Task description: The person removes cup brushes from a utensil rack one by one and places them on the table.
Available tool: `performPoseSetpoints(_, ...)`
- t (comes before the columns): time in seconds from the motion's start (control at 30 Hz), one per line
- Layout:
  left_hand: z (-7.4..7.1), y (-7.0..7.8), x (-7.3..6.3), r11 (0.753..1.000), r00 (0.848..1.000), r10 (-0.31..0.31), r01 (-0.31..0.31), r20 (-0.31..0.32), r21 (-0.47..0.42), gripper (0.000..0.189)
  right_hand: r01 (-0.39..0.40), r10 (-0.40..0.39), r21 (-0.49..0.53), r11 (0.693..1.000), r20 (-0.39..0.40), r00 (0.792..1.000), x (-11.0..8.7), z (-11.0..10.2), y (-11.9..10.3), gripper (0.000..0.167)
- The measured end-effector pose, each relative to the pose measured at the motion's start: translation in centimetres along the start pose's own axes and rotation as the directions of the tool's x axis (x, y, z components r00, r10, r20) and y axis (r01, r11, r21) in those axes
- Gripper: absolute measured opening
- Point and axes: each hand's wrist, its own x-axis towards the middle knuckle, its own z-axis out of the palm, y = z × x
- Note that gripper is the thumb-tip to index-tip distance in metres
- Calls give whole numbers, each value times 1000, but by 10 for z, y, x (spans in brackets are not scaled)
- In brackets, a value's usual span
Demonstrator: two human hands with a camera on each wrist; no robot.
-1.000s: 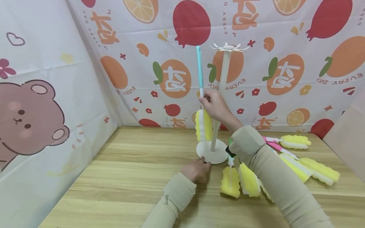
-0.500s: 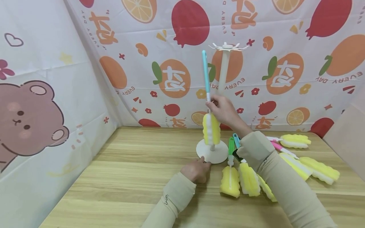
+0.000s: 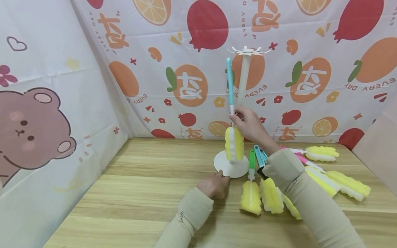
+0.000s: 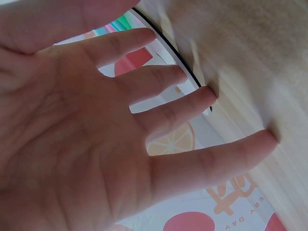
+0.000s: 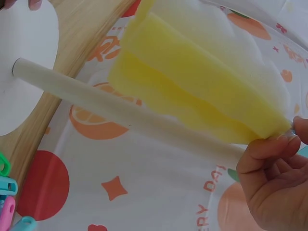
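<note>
My right hand (image 3: 248, 120) pinches a sponge brush by its white neck, just above the sponge. The brush's light-blue handle (image 3: 230, 81) points up, and its yellow and white sponge head (image 5: 197, 82) hangs below, beside the stand's pole (image 5: 130, 113). That white stand has a round base (image 3: 221, 165) and a ring of hooks (image 3: 249, 51) on top; the tip of the brush handle is a little lower than the hooks and left of them. With straight, spread fingers, my left hand (image 4: 110, 130) touches the front edge of the base and the tabletop.
In front and to the right lie more sponge brushes: one with a green handle (image 3: 252, 159), one with a blue handle (image 3: 258, 156), and pink-handled ones (image 3: 305, 161). My right forearm passes over some of them. A patterned cloth (image 3: 192, 31) hangs behind the wooden table (image 3: 139, 193).
My right hand has carried the brush to the right and slightly down, so its sponge now overlaps the lower pole in the head view. My left hand stays at the base.
</note>
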Motion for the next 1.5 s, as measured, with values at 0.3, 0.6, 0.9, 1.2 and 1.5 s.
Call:
performPoseSetpoints(0.3,0,0,0,1000,1000,-4,4,11,-13,61,23,-22,37,999,-13,1000,-3,-2,5,23)
performPoseSetpoints(0.6,-3,1,1,1000,1000,-1,1,21,10,59,58,-57,46,997,-39,998,-6,-5,8,22)
performPoseSetpoints(0.9,-1,0,1,1000,1000,0,0,16,7,57,74,-71,52,996,-64,995,-11,-8,14,27)
performPoseSetpoints(1.2,-1,-1,-1,1000,1000,2,-2,8,-11,58,76,-73,49,996,-64,995,-14,-12,17,30)
performPoseSetpoints(1.5,-2,0,-1,1000,1000,6,-6,5,-1,56,51,-48,43,998,-67,997,-14,-15,24,34)
